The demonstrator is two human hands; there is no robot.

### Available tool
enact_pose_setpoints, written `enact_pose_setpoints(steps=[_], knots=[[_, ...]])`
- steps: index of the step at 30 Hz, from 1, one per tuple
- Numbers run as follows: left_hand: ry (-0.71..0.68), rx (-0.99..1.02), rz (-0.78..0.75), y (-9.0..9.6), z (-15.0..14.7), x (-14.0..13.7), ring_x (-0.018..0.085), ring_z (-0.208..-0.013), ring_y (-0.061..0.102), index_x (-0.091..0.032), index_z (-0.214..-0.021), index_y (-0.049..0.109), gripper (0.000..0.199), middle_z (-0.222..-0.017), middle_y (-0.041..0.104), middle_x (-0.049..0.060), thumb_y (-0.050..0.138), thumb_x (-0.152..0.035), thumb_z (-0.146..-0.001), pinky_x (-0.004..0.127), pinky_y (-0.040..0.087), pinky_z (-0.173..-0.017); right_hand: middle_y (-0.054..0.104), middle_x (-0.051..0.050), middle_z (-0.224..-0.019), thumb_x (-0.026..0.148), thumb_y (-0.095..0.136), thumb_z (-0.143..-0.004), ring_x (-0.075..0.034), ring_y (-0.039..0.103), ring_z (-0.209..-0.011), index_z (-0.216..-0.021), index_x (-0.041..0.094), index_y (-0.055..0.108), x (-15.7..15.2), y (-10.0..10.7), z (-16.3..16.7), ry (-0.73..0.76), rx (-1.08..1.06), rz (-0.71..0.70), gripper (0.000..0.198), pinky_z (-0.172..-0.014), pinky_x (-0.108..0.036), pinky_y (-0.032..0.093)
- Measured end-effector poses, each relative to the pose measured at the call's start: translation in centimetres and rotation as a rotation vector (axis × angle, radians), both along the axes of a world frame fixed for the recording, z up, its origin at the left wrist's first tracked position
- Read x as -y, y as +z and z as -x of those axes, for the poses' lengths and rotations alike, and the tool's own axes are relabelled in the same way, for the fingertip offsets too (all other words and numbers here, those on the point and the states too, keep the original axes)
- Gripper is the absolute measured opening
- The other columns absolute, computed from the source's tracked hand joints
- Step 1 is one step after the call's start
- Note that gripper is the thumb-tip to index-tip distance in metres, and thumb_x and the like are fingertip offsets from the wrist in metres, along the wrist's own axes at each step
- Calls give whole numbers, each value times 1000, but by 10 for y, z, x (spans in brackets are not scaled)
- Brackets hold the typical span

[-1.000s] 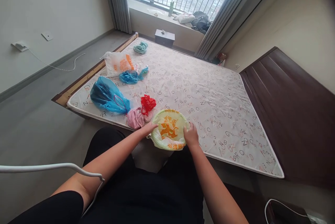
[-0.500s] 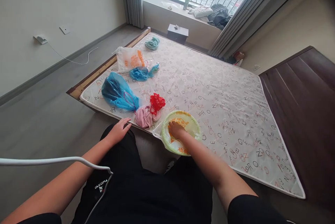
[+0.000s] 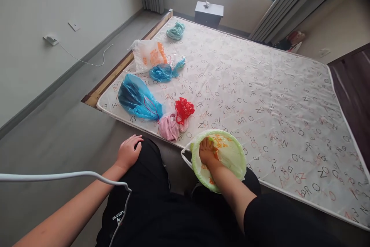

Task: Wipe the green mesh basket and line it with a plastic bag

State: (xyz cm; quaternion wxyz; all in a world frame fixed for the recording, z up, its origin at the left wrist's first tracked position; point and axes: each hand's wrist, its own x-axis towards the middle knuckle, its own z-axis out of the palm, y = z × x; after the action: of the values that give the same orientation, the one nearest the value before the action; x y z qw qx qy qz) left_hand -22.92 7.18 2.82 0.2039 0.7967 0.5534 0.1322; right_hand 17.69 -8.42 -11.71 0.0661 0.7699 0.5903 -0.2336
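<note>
My left hand (image 3: 131,151) rests on my left knee, its fingers lying loosely over the black trousers with nothing in them. My right hand (image 3: 207,151) reaches down inside a round bin (image 3: 194,158) lined with a pale yellow-green plastic bag with white drawstring. Its fingers are spread against the inner wall, beside crumpled plastic with orange print (image 3: 221,141). The bin tilts between my knees at the mattress edge. Close by on the mattress lie a pink cloth (image 3: 170,126), a red plastic bag (image 3: 184,110) and a knotted blue plastic bag (image 3: 140,98) with something dark in it.
The lettered mattress (image 3: 260,96) lies on a wooden bed frame (image 3: 115,71). Farther back are a smaller blue bag (image 3: 162,73), a white-and-orange bag (image 3: 147,54) and a teal cloth (image 3: 175,31). A white cable (image 3: 58,177) crosses in front of my left arm.
My view has tipped down and shifted left. The bin has come nearer my body and tilted, with my right hand still inside. My left hand has moved from the mattress edge onto my knee.
</note>
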Motion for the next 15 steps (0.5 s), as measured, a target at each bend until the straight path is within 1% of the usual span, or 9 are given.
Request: enact_pose_setpoints(steps=[4, 7, 13, 15], knots=[[-2, 6, 4, 2, 4, 2, 30, -132, 61, -27, -101, 74, 30, -128, 74, 3, 45, -33, -94, 50, 45, -117, 35, -25, -164, 25, 36, -95, -43, 15, -159, -157, 7, 42, -3, -6, 0, 16, -20, 0, 65, -124, -71, -5], [13, 12, 20, 4, 8, 3, 29, -132, 61, -28, -101, 73, 30, -129, 74, 2, 44, -32, -94, 50, 44, -117, 36, -24, -164, 26, 37, -96, -44, 19, -157, -155, 9, 45, -4, -9, -1, 28, 1, -12, 62, -123, -71, -7], [13, 5, 24, 4, 11, 0, 27, -131, 61, -28, -100, 73, 30, -128, 74, 1, 43, -30, -94, 47, 44, -118, 37, -24, -163, 23, 35, -96, -45, 22, -155, -154, 8, 47, -5, -13, -2, 51, 40, 11, 61, -123, -69, -5], [3, -1, 12, 4, 8, -2, 26, -130, 62, -27, -100, 73, 30, -127, 74, 1, 43, -29, -94, 46, 44, -118, 34, -23, -165, 22, 35, -96, -45, 20, -156, -156, 8, 44, -7, -11, -2, 48, 49, 20, 63, -123, -69, -5]])
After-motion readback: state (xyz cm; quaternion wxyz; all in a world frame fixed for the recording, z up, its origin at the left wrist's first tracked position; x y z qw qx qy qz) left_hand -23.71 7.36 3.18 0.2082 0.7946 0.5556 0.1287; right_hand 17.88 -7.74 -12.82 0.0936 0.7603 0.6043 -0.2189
